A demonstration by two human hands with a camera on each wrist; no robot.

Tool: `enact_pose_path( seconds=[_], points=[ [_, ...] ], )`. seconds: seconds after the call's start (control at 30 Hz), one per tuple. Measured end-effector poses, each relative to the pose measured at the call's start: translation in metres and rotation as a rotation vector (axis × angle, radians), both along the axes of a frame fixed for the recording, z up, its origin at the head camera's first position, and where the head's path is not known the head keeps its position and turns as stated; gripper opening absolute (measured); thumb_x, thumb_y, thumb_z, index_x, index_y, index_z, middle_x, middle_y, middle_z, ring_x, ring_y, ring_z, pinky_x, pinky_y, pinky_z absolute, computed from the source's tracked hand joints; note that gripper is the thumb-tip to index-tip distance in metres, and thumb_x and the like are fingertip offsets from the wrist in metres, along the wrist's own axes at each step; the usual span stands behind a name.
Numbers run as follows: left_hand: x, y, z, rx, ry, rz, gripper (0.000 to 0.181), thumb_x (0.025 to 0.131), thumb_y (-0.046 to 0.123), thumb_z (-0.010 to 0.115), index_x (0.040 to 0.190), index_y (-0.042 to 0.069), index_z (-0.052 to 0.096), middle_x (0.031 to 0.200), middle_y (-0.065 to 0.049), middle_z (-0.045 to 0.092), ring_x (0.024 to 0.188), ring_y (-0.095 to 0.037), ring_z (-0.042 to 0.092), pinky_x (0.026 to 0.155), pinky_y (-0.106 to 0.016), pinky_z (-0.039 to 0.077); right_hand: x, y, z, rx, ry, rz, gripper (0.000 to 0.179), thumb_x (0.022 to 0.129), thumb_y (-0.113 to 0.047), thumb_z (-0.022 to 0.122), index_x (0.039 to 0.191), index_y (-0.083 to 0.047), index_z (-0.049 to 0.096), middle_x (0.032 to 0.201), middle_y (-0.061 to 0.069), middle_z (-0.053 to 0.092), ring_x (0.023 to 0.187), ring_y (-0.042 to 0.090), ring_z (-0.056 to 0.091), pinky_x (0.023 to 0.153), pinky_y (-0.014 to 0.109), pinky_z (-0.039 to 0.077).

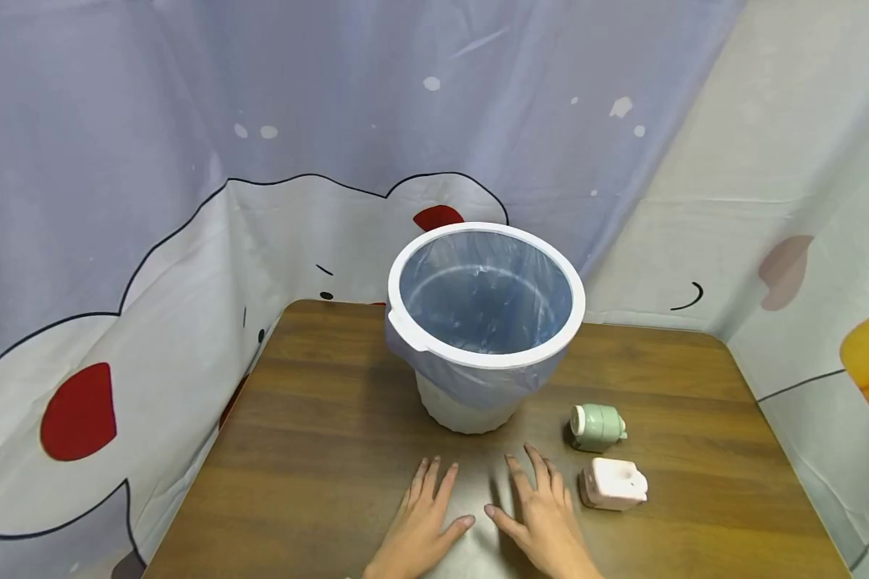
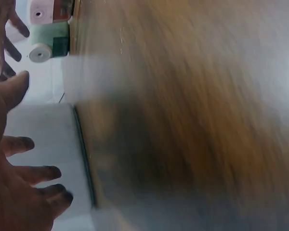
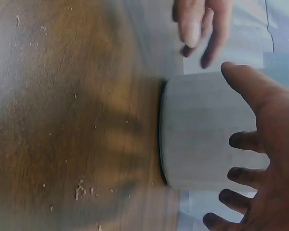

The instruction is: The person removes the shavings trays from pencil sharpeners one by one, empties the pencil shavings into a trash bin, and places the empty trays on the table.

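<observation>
As my left hand and right hand spread wide over the brown wood-grain bench, a boxy pale-pink object sits just beside the right. Beyond it rests a rounded mint-green object with a white end. Farther back, a white bin stands upright, its thick rim over a translucent bluish liner, near a patterned curtain.

I see smooth white plastic in the bin, with a shiny, crinkled film liner inside it. Beneath the bin, my table shows glossy wood grain; at the bin's right, the green canister and pink box look smooth; behind it hangs matt, creased cloth.
</observation>
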State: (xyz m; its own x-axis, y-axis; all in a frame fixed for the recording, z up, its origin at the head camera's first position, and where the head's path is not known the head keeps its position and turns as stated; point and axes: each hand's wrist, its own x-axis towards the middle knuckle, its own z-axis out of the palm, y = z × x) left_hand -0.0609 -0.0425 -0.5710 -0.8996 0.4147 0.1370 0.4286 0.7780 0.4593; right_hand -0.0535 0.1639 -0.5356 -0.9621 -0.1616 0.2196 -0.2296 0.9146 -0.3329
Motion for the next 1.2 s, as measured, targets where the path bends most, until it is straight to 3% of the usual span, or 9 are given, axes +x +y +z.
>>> enact_pose_path(
  seconds=[0.13,0.3,0.53,0.83,0.97,1.2],
  points=[
    [-0.002,0.010,0.000,-0.011,-0.005,-0.023,0.071,0.090,0.055,0.043,0.142,0.009,0.029,0.140,-0.021,0.033,0.127,-0.039,0.032,0.095,-0.053,0.041,-0.001,0.005,0.000,-0.012,-0.004,-0.004,0.074,0.077,-0.057,0.063,0.134,-0.014,0.046,0.142,0.017,0.033,0.118,0.039,0.039,0.090,0.058,0.039],
    [-0.006,0.025,0.002,-0.005,0.013,-0.047,0.068,0.090,0.053,0.045,0.140,0.009,0.032,0.135,-0.017,0.039,0.121,-0.031,0.039,0.090,-0.044,0.048,-0.004,0.015,0.001,-0.050,0.042,-0.029,0.065,0.077,-0.046,0.069,0.129,-0.011,0.050,0.137,0.017,0.039,0.115,0.037,0.041,0.093,0.060,0.037],
    [-0.011,0.052,0.005,0.034,-0.061,-0.082,0.067,0.089,0.052,0.047,0.139,0.009,0.035,0.123,-0.009,0.046,0.106,-0.019,0.042,0.072,-0.027,0.052,-0.004,0.028,0.000,-0.093,0.101,-0.059,0.056,0.077,-0.032,0.073,0.123,-0.007,0.053,0.133,0.016,0.043,0.116,0.034,0.041,0.092,0.052,0.041],
    [-0.017,0.083,0.007,0.089,-0.091,-0.104,0.061,0.088,0.048,0.052,0.135,0.012,0.040,0.118,-0.002,0.044,0.103,-0.015,0.044,0.072,-0.027,0.050,-0.007,0.049,-0.003,-0.196,0.299,-0.085,0.040,0.071,-0.012,0.075,0.106,-0.002,0.061,0.121,0.018,0.052,0.108,0.034,0.045,0.083,0.047,0.043],
    [-0.018,0.094,0.006,0.096,-0.092,-0.121,0.061,0.088,0.051,0.050,0.134,0.013,0.041,0.118,0.000,0.044,0.102,-0.013,0.044,0.074,-0.026,0.050,-0.008,0.062,-0.005,-0.235,0.340,-0.115,0.036,0.070,-0.007,0.073,0.104,-0.002,0.062,0.118,0.017,0.053,0.107,0.033,0.044,0.082,0.044,0.039],
    [-0.022,0.115,0.004,0.118,-0.115,-0.126,0.061,0.087,0.051,0.053,0.133,0.013,0.043,0.121,0.000,0.043,0.107,-0.013,0.045,0.081,-0.028,0.049,-0.011,0.079,-0.011,-0.279,0.432,-0.265,0.034,0.069,-0.010,0.070,0.100,0.000,0.062,0.113,0.021,0.055,0.102,0.039,0.045,0.081,0.046,0.037]
  ],
)
